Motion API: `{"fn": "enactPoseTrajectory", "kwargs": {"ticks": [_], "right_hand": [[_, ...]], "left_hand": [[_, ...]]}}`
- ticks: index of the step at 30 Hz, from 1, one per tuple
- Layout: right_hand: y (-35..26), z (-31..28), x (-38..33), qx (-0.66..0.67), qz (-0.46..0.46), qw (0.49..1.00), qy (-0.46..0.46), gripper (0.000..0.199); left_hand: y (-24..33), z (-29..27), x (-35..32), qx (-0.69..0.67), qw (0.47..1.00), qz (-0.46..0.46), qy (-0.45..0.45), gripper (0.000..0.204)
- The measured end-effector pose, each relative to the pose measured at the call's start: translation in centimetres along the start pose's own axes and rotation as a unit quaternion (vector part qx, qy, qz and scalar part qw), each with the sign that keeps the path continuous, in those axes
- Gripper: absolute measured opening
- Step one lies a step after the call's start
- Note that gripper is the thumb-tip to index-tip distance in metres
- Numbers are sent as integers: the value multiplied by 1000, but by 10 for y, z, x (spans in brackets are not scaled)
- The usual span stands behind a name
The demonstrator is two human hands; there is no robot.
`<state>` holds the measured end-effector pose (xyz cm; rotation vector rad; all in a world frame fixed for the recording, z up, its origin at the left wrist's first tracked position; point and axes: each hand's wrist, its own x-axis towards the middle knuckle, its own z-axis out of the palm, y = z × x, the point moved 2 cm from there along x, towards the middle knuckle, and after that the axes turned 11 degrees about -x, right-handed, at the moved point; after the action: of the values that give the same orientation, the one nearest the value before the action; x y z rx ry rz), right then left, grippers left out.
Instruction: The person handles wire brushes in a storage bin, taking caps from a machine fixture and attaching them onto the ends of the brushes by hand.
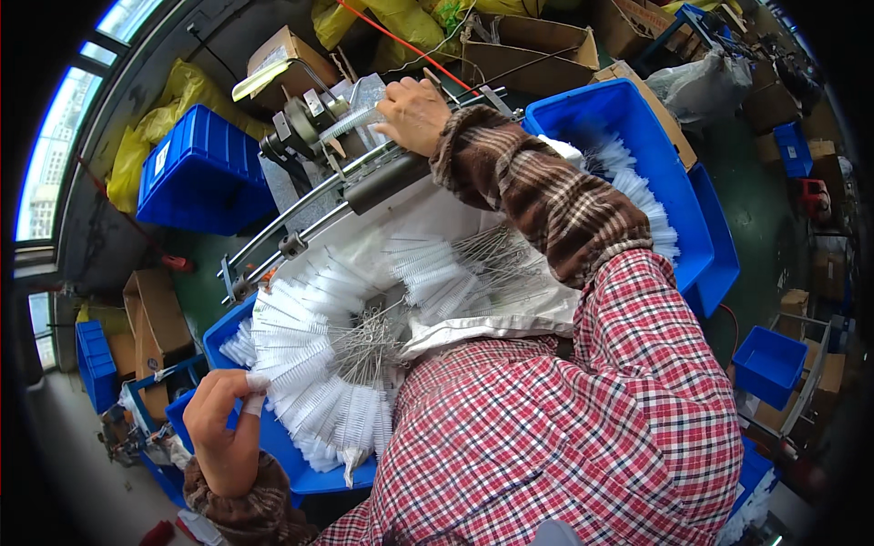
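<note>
1. While the person leans over the bench (473, 214), the right hand (414, 114) reaches up to the small metal machine (305, 123) at the bench's far edge; its grip is closed around a white bottle brush (350, 123) whose bristled end lies in the machine.
2. Nearer the person than the machine, the left hand (221, 428) sits at the outer edge of a fan of white brushes (305, 378), its grip a narrow pinch on the bristled tip of one brush; one finger wears white tape.
3. That fan lies in a blue tray (273, 446) well below the machine, with the wire stems pointing inward.
4. Between the tray and the machine, a second heap of brushes (455, 268) rests on white sheeting covering the bench.
5. Right of the machine, a blue bin (655, 164) holds more white brushes along its side.
6. Left of the machine, an upturned blue crate (205, 173) sits on the floor beside yellow bags (150, 136).
</note>
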<state>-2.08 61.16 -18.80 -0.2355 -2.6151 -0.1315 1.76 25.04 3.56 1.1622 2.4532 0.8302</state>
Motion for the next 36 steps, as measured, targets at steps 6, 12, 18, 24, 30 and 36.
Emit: {"fn": "enactPoseTrajectory", "kwargs": {"ticks": [6,12,18,24,30,36], "right_hand": [[43,12,7,-1,-26,995,-92,11],[52,-91,-12,256,-44,910,-322,23],[-87,-144,-19,492,-193,843,-100,29],[-44,-42,13,89,-101,988,-71,15],[-25,24,31,6,-108,993,-39,23],[-27,33,34,23,-113,992,-50,27]], "left_hand": [[-3,24,36,-67,996,31,-42,16],[-19,31,46,-137,989,16,-42,16],[-23,53,86,-222,974,33,13,22],[-22,33,35,-4,1000,14,22,29],[-34,30,-15,112,994,-1,-14,23],[-39,28,-32,124,990,-62,-24,25]]}}
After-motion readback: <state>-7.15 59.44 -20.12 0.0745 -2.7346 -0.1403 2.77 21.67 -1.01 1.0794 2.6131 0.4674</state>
